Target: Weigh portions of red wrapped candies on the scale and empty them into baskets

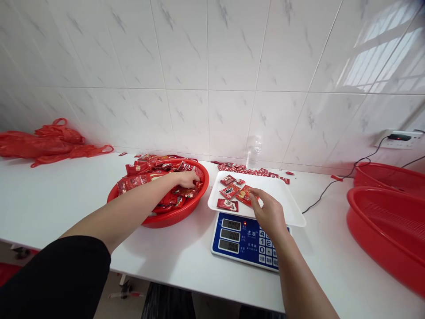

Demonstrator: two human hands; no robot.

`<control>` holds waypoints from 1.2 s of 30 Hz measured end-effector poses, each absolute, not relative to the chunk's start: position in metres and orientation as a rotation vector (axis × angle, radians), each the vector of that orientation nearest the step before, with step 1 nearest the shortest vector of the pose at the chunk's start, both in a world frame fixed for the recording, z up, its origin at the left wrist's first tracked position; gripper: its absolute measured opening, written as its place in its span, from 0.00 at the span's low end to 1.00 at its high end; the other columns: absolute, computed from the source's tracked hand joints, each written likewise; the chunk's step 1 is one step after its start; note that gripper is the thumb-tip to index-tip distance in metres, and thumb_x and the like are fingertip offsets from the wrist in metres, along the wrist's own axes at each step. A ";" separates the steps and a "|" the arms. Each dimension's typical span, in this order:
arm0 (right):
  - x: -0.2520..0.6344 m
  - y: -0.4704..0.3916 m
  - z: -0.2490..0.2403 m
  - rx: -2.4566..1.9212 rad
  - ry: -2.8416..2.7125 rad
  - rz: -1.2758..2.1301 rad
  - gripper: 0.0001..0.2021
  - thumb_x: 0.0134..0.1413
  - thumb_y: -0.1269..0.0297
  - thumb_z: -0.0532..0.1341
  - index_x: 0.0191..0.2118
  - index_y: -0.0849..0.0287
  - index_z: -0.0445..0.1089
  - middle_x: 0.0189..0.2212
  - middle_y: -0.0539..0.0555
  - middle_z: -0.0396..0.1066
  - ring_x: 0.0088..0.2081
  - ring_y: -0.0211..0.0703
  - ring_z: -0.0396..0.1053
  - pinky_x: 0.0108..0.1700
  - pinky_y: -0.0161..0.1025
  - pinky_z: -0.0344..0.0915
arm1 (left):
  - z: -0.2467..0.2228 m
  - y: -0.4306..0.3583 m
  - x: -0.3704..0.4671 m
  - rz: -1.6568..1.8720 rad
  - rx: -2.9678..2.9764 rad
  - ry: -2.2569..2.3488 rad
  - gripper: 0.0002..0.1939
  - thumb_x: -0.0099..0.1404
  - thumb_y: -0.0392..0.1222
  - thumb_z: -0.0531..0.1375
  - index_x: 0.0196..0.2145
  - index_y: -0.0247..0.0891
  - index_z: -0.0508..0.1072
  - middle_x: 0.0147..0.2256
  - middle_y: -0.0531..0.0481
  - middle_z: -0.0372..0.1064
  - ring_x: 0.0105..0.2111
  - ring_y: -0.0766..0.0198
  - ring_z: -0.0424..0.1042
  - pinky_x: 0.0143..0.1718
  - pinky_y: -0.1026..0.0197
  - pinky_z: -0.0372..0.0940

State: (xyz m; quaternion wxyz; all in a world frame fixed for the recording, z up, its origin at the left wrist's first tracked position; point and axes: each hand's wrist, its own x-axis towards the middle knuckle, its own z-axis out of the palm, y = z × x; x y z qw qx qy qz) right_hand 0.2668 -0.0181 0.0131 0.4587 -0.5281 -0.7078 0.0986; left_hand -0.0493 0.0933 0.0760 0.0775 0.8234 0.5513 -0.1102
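So the right hand (269, 212) is pinching the edge of a red and gold packet (244, 195) over the tray (282, 195), the grip looking narrow, thumb below and fingers above. The left hand (188, 178) is dipping into the red basket (169, 218) with its fingertips sinking among the packets, so I can't tell if that grip is holding anything. The tray is sitting on top of the scale (229, 254), presumably so the scale is reading whatever is lying in it, with a few other small packets resting on its left half. I reckon the basket is standing just beside it so both hands are reaching comfortably.

As for what's in the way, the right wrist is covering part of the keypad, though the displays are showing fine. Loose packets (245, 169) are lying along the wall behind, a black cable (368, 158) is trailing across the counter (66, 199) near the tray, more red baskets (381, 230) are crowding the right, and red plastic bags (56, 141) are slumping far left
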 end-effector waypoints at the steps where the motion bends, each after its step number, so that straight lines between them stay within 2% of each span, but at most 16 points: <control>1: 0.267 -0.018 0.014 -1.305 -1.736 0.243 0.15 0.61 0.56 0.51 0.46 0.52 0.71 0.45 0.52 0.75 0.47 0.48 0.71 0.46 0.46 0.67 | 0.078 0.092 -0.049 -0.303 2.467 1.643 0.10 0.53 0.46 0.59 0.31 0.40 0.74 0.32 0.49 0.71 0.32 0.60 0.68 0.34 0.63 0.61; 5: 0.271 -0.018 0.018 -1.396 -1.683 0.229 0.15 0.61 0.55 0.51 0.46 0.52 0.71 0.44 0.52 0.75 0.45 0.49 0.72 0.44 0.46 0.66 | 0.096 0.090 -0.043 -0.114 2.435 1.675 0.14 0.60 0.50 0.52 0.31 0.38 0.71 0.32 0.50 0.71 0.30 0.63 0.67 0.31 0.64 0.59; 10: 0.276 -0.016 0.023 -1.482 -1.638 0.227 0.16 0.61 0.56 0.50 0.47 0.52 0.70 0.45 0.52 0.75 0.46 0.48 0.71 0.44 0.44 0.65 | 0.115 0.082 -0.013 0.147 2.334 1.647 0.18 0.59 0.56 0.53 0.29 0.37 0.69 0.25 0.53 0.65 0.26 0.64 0.63 0.27 0.64 0.55; 13: 0.276 -0.016 0.023 -1.486 -1.650 0.224 0.16 0.61 0.56 0.50 0.47 0.52 0.70 0.44 0.51 0.75 0.46 0.47 0.71 0.44 0.43 0.65 | 0.111 0.077 0.011 0.136 2.388 1.501 0.19 0.61 0.57 0.51 0.32 0.38 0.70 0.30 0.52 0.68 0.29 0.63 0.65 0.30 0.64 0.56; 17: 0.277 -0.015 0.023 -1.524 -1.645 0.207 0.15 0.62 0.56 0.50 0.48 0.51 0.69 0.45 0.51 0.75 0.46 0.48 0.71 0.43 0.43 0.65 | 0.094 0.076 0.035 -0.022 2.563 1.450 0.18 0.61 0.52 0.53 0.42 0.37 0.71 0.43 0.44 0.70 0.40 0.57 0.68 0.39 0.61 0.59; 19: 0.279 -0.014 0.023 -1.558 -1.651 0.183 0.15 0.62 0.56 0.50 0.49 0.50 0.69 0.46 0.51 0.74 0.47 0.48 0.71 0.44 0.43 0.64 | 0.086 0.075 0.043 -0.051 2.666 1.466 0.18 0.61 0.47 0.54 0.44 0.35 0.70 0.45 0.40 0.69 0.43 0.54 0.67 0.42 0.59 0.59; 24: 0.280 -0.013 0.023 -1.653 -1.807 0.171 0.17 0.62 0.58 0.50 0.52 0.52 0.67 0.44 0.54 0.75 0.44 0.49 0.71 0.42 0.43 0.65 | 0.076 0.075 0.055 -0.030 2.805 1.445 0.12 0.63 0.40 0.52 0.39 0.36 0.73 0.42 0.41 0.70 0.43 0.55 0.67 0.43 0.57 0.60; 27: 0.279 -0.012 0.021 -1.613 -1.961 0.143 0.17 0.62 0.60 0.50 0.52 0.56 0.67 0.45 0.57 0.74 0.46 0.51 0.70 0.46 0.46 0.63 | 0.076 0.074 0.060 0.046 2.844 1.526 0.11 0.65 0.41 0.52 0.38 0.38 0.74 0.40 0.42 0.71 0.43 0.54 0.68 0.43 0.54 0.60; 32: 0.280 -0.011 0.018 -1.523 -2.005 0.143 0.17 0.62 0.63 0.50 0.53 0.58 0.67 0.46 0.58 0.74 0.47 0.50 0.69 0.53 0.53 0.59 | 0.087 0.046 0.065 0.375 2.873 1.496 0.13 0.67 0.41 0.51 0.41 0.37 0.73 0.42 0.44 0.71 0.45 0.54 0.68 0.46 0.51 0.62; 36: 0.282 -0.012 0.019 -1.375 -1.860 0.125 0.16 0.62 0.61 0.51 0.51 0.56 0.68 0.46 0.56 0.73 0.48 0.50 0.69 0.53 0.53 0.61 | 0.082 -0.006 0.063 1.034 2.905 1.304 0.14 0.69 0.40 0.50 0.49 0.38 0.68 0.49 0.45 0.69 0.50 0.58 0.66 0.52 0.52 0.62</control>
